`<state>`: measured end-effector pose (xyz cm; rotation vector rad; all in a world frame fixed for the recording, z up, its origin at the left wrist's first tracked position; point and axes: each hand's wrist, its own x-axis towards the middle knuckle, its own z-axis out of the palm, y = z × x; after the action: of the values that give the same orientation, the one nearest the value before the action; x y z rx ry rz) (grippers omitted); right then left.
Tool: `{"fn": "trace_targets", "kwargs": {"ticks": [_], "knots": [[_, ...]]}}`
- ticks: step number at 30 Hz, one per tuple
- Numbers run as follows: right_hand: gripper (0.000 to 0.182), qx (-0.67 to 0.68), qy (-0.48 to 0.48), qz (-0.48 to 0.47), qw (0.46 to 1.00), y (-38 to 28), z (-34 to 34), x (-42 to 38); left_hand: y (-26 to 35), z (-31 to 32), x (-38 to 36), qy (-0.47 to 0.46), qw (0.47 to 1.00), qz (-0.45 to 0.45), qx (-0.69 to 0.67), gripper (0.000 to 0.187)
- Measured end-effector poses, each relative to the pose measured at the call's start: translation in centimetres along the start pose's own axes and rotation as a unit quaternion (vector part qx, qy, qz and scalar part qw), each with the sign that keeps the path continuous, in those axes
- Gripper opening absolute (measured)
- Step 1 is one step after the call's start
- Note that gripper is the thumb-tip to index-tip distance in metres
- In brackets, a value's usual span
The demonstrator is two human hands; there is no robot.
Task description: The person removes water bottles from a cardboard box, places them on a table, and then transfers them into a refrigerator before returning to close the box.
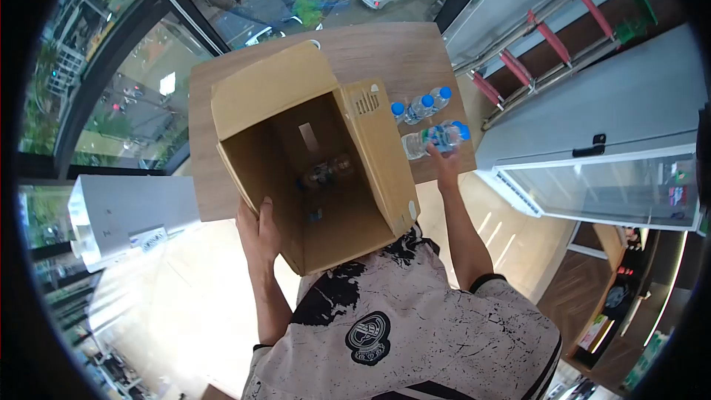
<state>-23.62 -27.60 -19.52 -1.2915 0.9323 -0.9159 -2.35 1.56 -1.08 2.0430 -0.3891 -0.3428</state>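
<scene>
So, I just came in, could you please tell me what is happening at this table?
A person holds the side of an open cardboard box with the left hand. The right hand has its fingers on a plastic bottle with a blue cap, outside the box. Three more bottles stand on the table, and at least one bottle is inside the box.

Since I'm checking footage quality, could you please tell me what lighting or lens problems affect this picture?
Head view: wide-angle distortion, with black, rounded borders; floor washed out by glare at lower left; a bright patch on the left window; the inside of the cardboard box in shadow, leaving the bottle inside it dim and its details hard to read.
</scene>
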Motion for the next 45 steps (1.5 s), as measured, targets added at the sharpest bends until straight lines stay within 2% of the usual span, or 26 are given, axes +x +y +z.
{"fn": "trace_targets", "kwargs": {"ticks": [1, 3, 5, 7, 10, 12, 13, 15, 17, 19, 20, 21, 22, 23, 24, 25, 27, 29, 31, 35, 37, 38, 40, 41, 43, 45], "knots": [[0.058, 0.040, 0.001, -0.030, 0.999, -2.2, -0.7, -0.3, -0.1, 0.2, 0.0, 0.014, 0.999, 0.038, -0.003, 0.027], [0.056, 0.070, 0.002, -0.067, 0.995, -8.3, -0.8, -0.5, -0.4, 0.2, 0.1, 0.006, 0.999, 0.036, -0.007, 0.028], [0.056, 0.277, -0.125, -0.035, 0.952, -15.8, 0.4, -1.2, -0.4, 0.3, 0.3, -0.005, 0.999, 0.037, -0.010, 0.028], [0.066, 0.255, -0.301, -0.121, 0.911, -19.8, 0.9, -0.2, -0.2, 0.4, 0.6, -0.016, 0.999, 0.037, -0.028, 0.030], [0.077, 0.130, -0.411, -0.176, 0.885, -24.9, 3.9, -0.7, -2.2, 1.1, 1.3, 0.012, 0.994, 0.087, 0.059, 0.033], [0.074, -0.006, -0.528, -0.088, 0.845, -28.0, 7.1, -2.5, -2.0, 1.1, 1.6, -0.002, 0.995, 0.066, 0.080, 0.045], [0.074, 0.008, -0.539, -0.085, 0.838, -28.9, 9.0, -2.7, -0.8, 1.0, 1.6, -0.001, 0.994, 0.072, 0.082, 0.051], [0.060, -0.146, -0.673, -0.196, 0.698, -30.0, 12.8, -2.3, -0.2, 1.2, 1.9, 0.013, 0.993, 0.074, 0.086, 0.054], [0.055, -0.188, -0.660, -0.195, 0.701, -29.6, 15.4, -3.5, 0.2, 1.1, 1.8, -0.002, 0.992, 0.073, 0.106, 0.060], [0.049, -0.307, -0.711, -0.146, 0.615, -28.6, 18.2, -2.5, 0.3, 1.5, 1.8, 0.012, 0.993, 0.089, 0.075, 0.057], [0.049, -0.310, -0.712, -0.148, 0.612, -28.1, 19.4, -2.1, 0.4, 1.6, 1.7, 0.024, 0.993, 0.101, 0.053, 0.054], [0.046, -0.377, -0.728, -0.139, 0.555, -27.6, 20.5, -1.6, 0.4, 1.9, 1.6, 0.028, 0.993, 0.101, 0.049, 0.054], [0.043, -0.440, -0.738, -0.130, 0.494, -27.1, 21.4, -1.3, 0.2, 2.4, 1.7, 0.069, 0.986, 0.149, 0.030, 0.048], [0.043, -0.445, -0.737, -0.134, 0.491, -26.0, 22.0, -1.1, 0.3, 2.8, 1.8, 0.110, 0.974, 0.196, 0.009, 0.042], [0.043, -0.439, -0.747, -0.150, 0.476, -24.9, 22.5, -0.8, 0.8, 2.5, 1.6, 0.126, 0.973, 0.190, 0.022, 0.029], [0.042, -0.435, -0.756, -0.166, 0.461, -24.5, 23.1, -0.5, 0.8, 2.3, 1.7, 0.130, 0.973, 0.192, 0.016, 0.029], [0.043, -0.439, -0.769, -0.158, 0.437, -24.4, 24.3, -0.3, 0.5, 1.9, 1.6, 0.100, 0.985, 0.137, -0.009, 0.022], [0.044, -0.434, -0.785, -0.153, 0.414, -23.8, 25.4, 0.3, 0.4, 1.9, 1.7, 0.111, 0.985, 0.136, -0.011, 0.021], [0.051, -0.445, -0.811, -0.078, 0.371, -22.5, 26.1, 1.3, 0.2, 2.0, 1.8, 0.120, 0.983, 0.136, -0.011, 0.020], [0.059, -0.481, -0.800, -0.025, 0.357, -19.7, 27.5, 2.4, 0.5, 2.5, 1.4, 0.124, 0.981, 0.142, -0.050, 0.021], [0.065, -0.601, -0.723, 0.000, 0.340, -16.7, 28.4, 2.7, 0.7, 2.5, 1.5, 0.131, 0.980, 0.142, -0.040, 0.022], [0.065, -0.593, -0.724, 0.007, 0.352, -14.5, 29.3, 2.9, 0.7, 2.3, 1.5, 0.118, 0.982, 0.144, -0.030, 0.022], [0.069, -0.662, -0.703, 0.049, 0.254, -10.1, 30.8, 3.6, 1.0, 2.3, 1.7, 0.114, 0.986, 0.121, -0.014, 0.022], [0.069, -0.656, -0.704, 0.056, 0.265, -9.3, 30.8, 3.6, 1.2, 2.2, 1.7, 0.101, 0.987, 0.125, -0.008, 0.022], [0.057, -0.650, -0.675, 0.040, 0.347, -8.0, 30.1, 3.9, 1.4, 2.1, 1.8, 0.112, 0.987, 0.114, 0.001, 0.022], [0.056, -0.630, -0.621, -0.068, 0.462, -5.8, 28.6, 3.6, 1.4, 1.9, 1.8, 0.111, 0.985, 0.130, 0.013, 0.021]]}}
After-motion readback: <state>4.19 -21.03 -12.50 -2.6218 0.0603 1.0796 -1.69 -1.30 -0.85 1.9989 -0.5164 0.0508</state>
